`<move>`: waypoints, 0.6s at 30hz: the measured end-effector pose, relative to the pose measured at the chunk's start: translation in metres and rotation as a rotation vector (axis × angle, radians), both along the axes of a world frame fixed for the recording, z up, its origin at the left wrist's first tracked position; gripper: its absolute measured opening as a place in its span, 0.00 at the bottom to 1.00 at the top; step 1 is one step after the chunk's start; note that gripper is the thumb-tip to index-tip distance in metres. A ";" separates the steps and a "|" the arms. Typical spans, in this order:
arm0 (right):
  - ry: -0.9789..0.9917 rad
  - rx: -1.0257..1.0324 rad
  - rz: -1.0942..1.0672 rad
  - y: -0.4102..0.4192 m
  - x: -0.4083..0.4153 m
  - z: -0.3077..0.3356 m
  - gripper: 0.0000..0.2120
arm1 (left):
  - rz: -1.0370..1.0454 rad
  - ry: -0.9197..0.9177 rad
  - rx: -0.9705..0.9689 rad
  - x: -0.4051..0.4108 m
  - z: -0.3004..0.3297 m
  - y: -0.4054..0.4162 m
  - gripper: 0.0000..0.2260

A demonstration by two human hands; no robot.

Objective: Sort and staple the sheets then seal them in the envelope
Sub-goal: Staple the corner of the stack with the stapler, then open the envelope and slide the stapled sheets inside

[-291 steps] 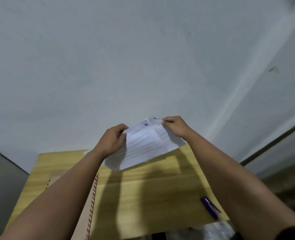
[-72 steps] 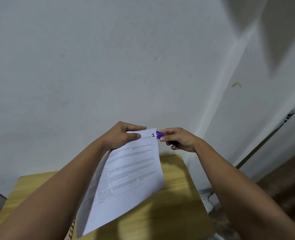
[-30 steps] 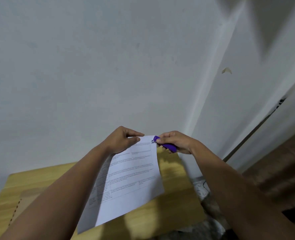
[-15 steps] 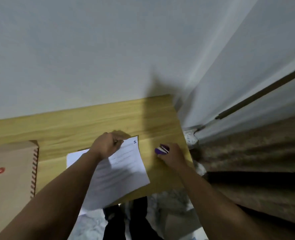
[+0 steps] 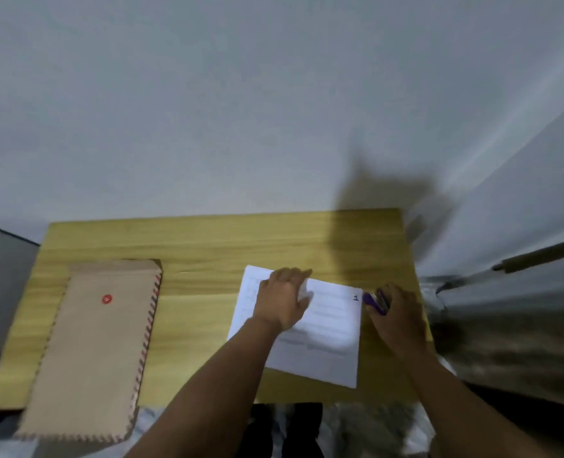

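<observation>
- left hand point(image 5: 282, 300) lay flat on the sheets point(image 5: 320, 332), fingers straight, pressing them to the table point(image 5: 208, 312)
- right hand point(image 5: 398, 317) gripped the purple stapler point(image 5: 373, 301), just beside the sheets' corner marked "1"
- envelope point(image 5: 98, 345) flat at table's left, well apart from the sheets, near end overhanging the edge

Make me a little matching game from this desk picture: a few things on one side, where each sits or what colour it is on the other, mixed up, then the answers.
Things:
1. envelope
2. sheets
3. stapler
4. table

Descriptions:
A. purple, in the right hand
B. yellow wood, carrying everything
C. white, under the left hand
D. brown, red dot, on the left

Pairs: 1-D, 2-C, 3-A, 4-B
</observation>
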State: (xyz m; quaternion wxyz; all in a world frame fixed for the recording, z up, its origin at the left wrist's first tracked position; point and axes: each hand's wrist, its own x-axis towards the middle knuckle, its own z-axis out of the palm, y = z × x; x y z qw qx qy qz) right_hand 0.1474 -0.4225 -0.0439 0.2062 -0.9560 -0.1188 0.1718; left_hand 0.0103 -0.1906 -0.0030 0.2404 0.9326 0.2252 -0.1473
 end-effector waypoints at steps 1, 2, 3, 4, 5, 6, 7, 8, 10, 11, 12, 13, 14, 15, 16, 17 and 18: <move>-0.022 0.014 0.016 0.001 -0.002 0.005 0.21 | 0.033 0.033 -0.003 -0.020 0.006 0.002 0.28; -0.048 0.024 0.029 0.003 -0.005 0.007 0.18 | 0.062 0.071 -0.007 -0.041 0.011 0.005 0.28; -0.069 0.012 0.041 0.007 -0.008 0.013 0.17 | 0.094 0.110 -0.010 -0.062 0.016 0.010 0.29; -0.086 -0.011 0.048 0.012 -0.011 0.015 0.17 | 0.132 0.148 -0.012 -0.084 0.020 0.016 0.30; -0.087 -0.053 0.050 0.018 -0.015 0.020 0.18 | 0.177 0.177 -0.012 -0.105 0.024 0.023 0.30; -0.093 -0.090 0.062 0.025 -0.019 0.020 0.22 | 0.226 0.196 -0.009 -0.125 0.027 0.032 0.30; -0.096 -0.127 0.079 0.034 -0.024 0.024 0.26 | 0.279 0.207 -0.003 -0.144 0.031 0.042 0.30; -0.099 -0.140 0.113 0.042 -0.028 0.025 0.31 | 0.325 0.215 0.002 -0.162 0.033 0.053 0.30; -0.121 -0.144 0.181 0.063 -0.038 0.030 0.34 | 0.389 0.218 0.027 -0.196 0.038 0.077 0.28; -0.128 -0.146 0.214 0.076 -0.046 0.035 0.34 | 0.414 0.218 0.038 -0.212 0.041 0.090 0.28; -0.123 -0.145 0.246 0.090 -0.053 0.039 0.34 | 0.435 0.213 0.048 -0.226 0.043 0.104 0.28; -0.104 -0.155 0.266 0.106 -0.063 0.046 0.34 | 0.451 0.205 0.056 -0.238 0.044 0.118 0.28; -0.085 -0.158 0.283 0.123 -0.073 0.051 0.34 | 0.462 0.192 0.063 -0.249 0.046 0.133 0.27; -0.076 -0.152 0.298 0.140 -0.084 0.058 0.32 | 0.472 0.177 0.068 -0.258 0.048 0.148 0.27; -0.072 -0.130 0.318 0.158 -0.094 0.061 0.30 | 0.481 0.166 0.073 -0.267 0.050 0.163 0.27; -0.058 -0.102 0.335 0.178 -0.106 0.065 0.28 | 0.486 0.155 0.078 -0.275 0.051 0.179 0.27; -0.040 -0.077 0.356 0.198 -0.116 0.069 0.26 | 0.486 0.146 0.078 -0.281 0.051 0.196 0.28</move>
